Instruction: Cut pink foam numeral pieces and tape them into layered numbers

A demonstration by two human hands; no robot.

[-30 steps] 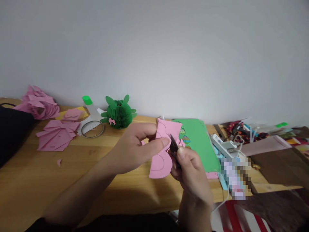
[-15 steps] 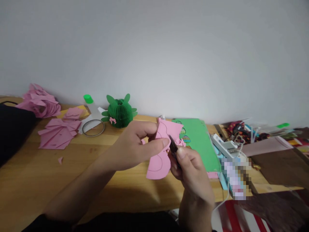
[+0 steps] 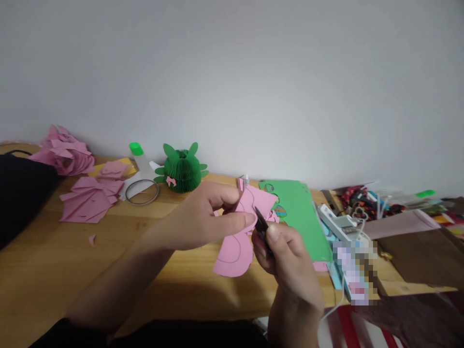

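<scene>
1. Pinching the pink paper (image 3: 232,256) between thumb and fingers, the left hand (image 3: 206,215) holds it raised above the wooden table (image 3: 174,285); the thumb lies across the visible face.
2. Pink paper position: within the left-hand grip. A rounded lobe hangs below the thumb; a pointed corner extends up and to the right of it. Curved outlines are drawn on the visible face.
3. Right hand (image 3: 286,246): closed around the dark scissors (image 3: 261,223), handles largely concealed by the fingers. The tip points up and left, at the paper, just beside the left thumb tip. Blade opening: cannot be determined.
4. Beyond the left-hand grip, slightly left: a pleated green paper ball (image 3: 183,169) bearing a small pink bow (image 3: 171,181).
5. Farther left of the grip: a grey ring (image 3: 139,204), a green-capped tube (image 3: 136,149), folded pink sheets (image 3: 87,200) and, nearer the left forearm, a small pink scrap (image 3: 92,239).
6. Right of the grip, behind the right hand: a green sheet (image 3: 299,217), then a white power strip (image 3: 333,222).
</scene>
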